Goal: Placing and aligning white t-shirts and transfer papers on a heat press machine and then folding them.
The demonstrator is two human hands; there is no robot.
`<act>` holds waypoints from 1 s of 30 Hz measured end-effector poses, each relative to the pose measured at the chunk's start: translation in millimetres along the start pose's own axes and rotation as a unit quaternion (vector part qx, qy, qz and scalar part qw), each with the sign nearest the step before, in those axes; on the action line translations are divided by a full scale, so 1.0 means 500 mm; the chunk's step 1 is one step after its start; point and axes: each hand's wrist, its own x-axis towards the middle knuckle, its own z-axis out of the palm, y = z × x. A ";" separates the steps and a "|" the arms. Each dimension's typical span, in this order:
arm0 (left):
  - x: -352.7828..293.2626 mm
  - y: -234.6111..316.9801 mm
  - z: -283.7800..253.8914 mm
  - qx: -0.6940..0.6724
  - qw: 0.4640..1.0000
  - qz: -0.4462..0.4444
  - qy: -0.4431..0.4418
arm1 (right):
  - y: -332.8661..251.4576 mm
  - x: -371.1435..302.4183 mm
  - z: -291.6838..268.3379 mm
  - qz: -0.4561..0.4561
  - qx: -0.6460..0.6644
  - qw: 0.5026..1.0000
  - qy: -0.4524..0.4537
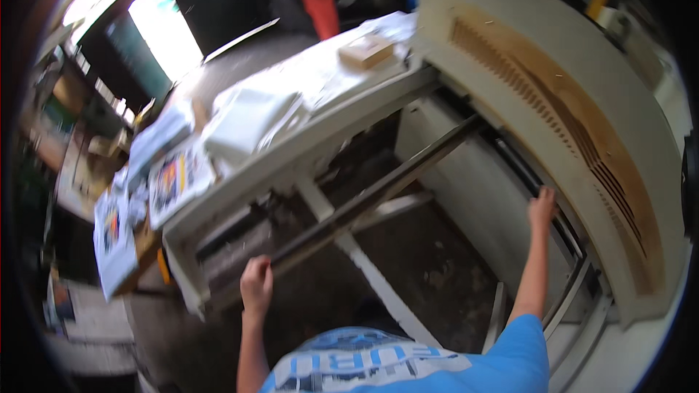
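Note:
A long dark metal bar runs slantwise across an open pale machine frame. At its near left end my left hand is closed around the bar's tip. My right hand is at a dark rail along the inner edge of a big cream machine cover. Its fingers look closed on that rail, though blur hides the exact grip. The cover has brown staining and rows of slots. Beneath the bar, a pale crosspiece spans the frame.
White sheets and a small cardboard box lie on the far side of the frame. Printed shirts are spread at the left, over a wooden edge. A red cloth strip hangs at the back. The frame's openings show dark floor below.

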 end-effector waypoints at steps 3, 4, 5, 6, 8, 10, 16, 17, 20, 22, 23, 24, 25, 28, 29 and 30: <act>-0.001 -0.018 0.025 -0.029 0.997 -0.069 -0.006 | -0.071 -0.046 0.044 -0.111 0.068 0.991 0.040; 0.015 -0.011 0.030 -0.024 0.997 -0.070 -0.009 | -0.099 -0.064 0.042 -0.122 0.075 0.989 0.023; 0.034 -0.008 0.035 -0.016 0.997 -0.073 -0.010 | -0.115 -0.073 0.040 -0.148 0.075 0.986 -0.005; 0.054 -0.007 0.045 -0.033 0.997 -0.070 -0.001 | -0.132 -0.087 0.033 -0.162 0.082 0.983 -0.025; 0.102 0.018 0.060 -0.054 0.998 -0.032 0.030 | -0.163 -0.109 0.003 -0.181 0.110 0.977 0.005; 0.137 0.044 0.063 -0.083 0.996 -0.013 0.042 | -0.176 -0.120 -0.021 -0.185 0.127 0.974 0.024; 0.135 0.048 -0.026 -0.036 0.992 0.084 0.081 | -0.251 -0.202 -0.063 -0.167 0.282 0.942 0.072; 0.125 0.031 -0.050 -0.034 0.992 0.077 0.099 | -0.277 -0.224 -0.065 -0.170 0.310 0.933 0.066; 0.090 -0.019 -0.122 -0.015 0.987 0.067 0.146 | -0.392 -0.323 -0.099 -0.221 0.362 0.905 0.034; 0.061 -0.040 -0.192 -0.023 0.985 0.049 0.161 | -0.467 -0.407 -0.129 -0.270 0.399 0.876 0.015; 0.031 -0.061 -0.234 -0.025 0.985 0.030 0.168 | -0.523 -0.456 -0.147 -0.294 0.421 0.858 -0.006; -0.013 -0.082 -0.282 -0.002 0.982 0.003 0.191 | -0.587 -0.520 -0.172 -0.335 0.442 0.831 -0.028; -0.058 -0.108 -0.327 0.017 0.977 -0.016 0.211 | -0.649 -0.584 -0.186 -0.395 0.458 0.795 -0.037; -0.194 -0.197 -0.439 0.059 0.956 -0.081 0.274 | -0.806 -0.800 -0.263 -0.518 0.468 0.710 -0.097; -0.245 -0.216 -0.478 0.077 0.945 -0.106 0.298 | -0.845 -0.867 -0.285 -0.543 0.480 0.677 -0.126; -0.299 -0.229 -0.516 0.093 0.933 -0.139 0.318 | -0.881 -0.926 -0.297 -0.579 0.482 0.645 -0.129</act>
